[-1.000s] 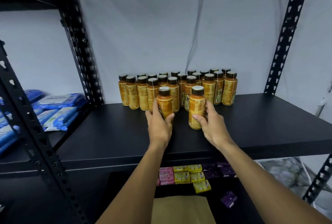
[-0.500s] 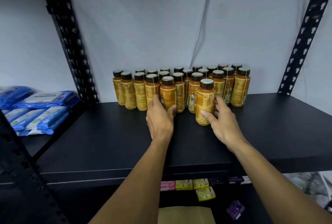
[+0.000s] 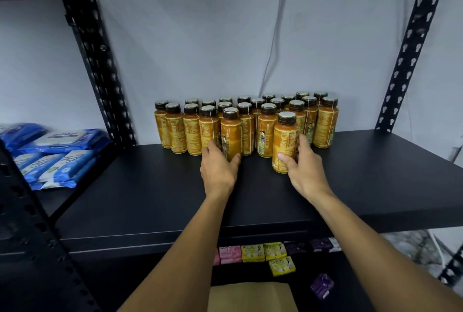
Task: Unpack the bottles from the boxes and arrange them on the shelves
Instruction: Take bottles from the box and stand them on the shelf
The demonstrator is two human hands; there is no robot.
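Note:
Several orange bottles with dark caps (image 3: 325, 123) stand in rows at the back of a black shelf (image 3: 375, 174). My left hand (image 3: 218, 169) grips one orange bottle (image 3: 231, 131) that stands in the front row of the group. My right hand (image 3: 304, 166) grips another orange bottle (image 3: 285, 138), which stands on the shelf a little in front of the rows. Both bottles are upright. A brown cardboard box (image 3: 250, 296) shows at the bottom edge, below the shelf.
Black slotted uprights stand at the left (image 3: 100, 61) and right (image 3: 411, 43) of the shelf. Blue wipe packs (image 3: 57, 156) lie on the neighbouring shelf to the left. Pink, yellow and purple small packs (image 3: 263, 252) sit on the shelf below. Bare shelf surface lies in front and to the right.
Both hands have pushed their bottles back toward the rows. The left bottle has joined the front row; the right bottle stands closer to the group.

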